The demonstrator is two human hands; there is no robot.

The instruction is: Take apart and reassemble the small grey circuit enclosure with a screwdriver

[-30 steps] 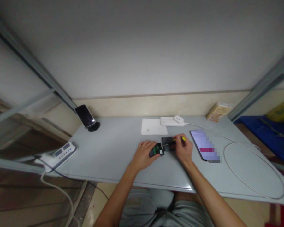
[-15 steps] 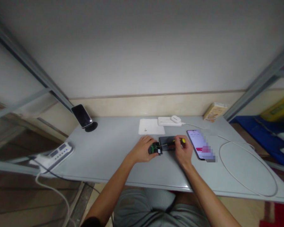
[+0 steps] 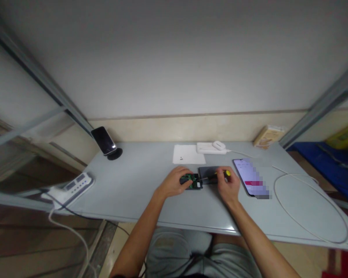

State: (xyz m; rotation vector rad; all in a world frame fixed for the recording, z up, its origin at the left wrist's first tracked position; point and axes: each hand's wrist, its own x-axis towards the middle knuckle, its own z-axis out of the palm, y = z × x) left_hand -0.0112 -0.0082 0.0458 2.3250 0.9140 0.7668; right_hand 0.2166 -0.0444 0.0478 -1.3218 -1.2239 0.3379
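My left hand [image 3: 175, 183] grips a green circuit board [image 3: 195, 185] in a dark frame from its left side, with the thumb along the near edge. In my right hand [image 3: 229, 187] is a screwdriver [image 3: 211, 177] with a black and yellow handle. Its thin shaft points left and the tip reaches the right end of the circuit board; exact contact is too small to tell. A flat dark rectangular panel [image 3: 205, 170] lies under the screwdriver, partly covered by my right hand. Beyond my hands, small dark bits [image 3: 181, 158] rest on white paper [image 3: 191, 152].
A lit phone [image 3: 245, 173] lies right of my right hand, near a looped white cable [image 3: 275, 193]. Behind are a white power bank-like block [image 3: 205, 148] and a small box [image 3: 268, 137]. At left stand a device on a stand [image 3: 103, 139] and a power strip [image 3: 72, 189].
My left fingers have shifted left on the circuit board, so more of it shows. The screwdriver stays at the board's right end. The whole view has shifted slightly.
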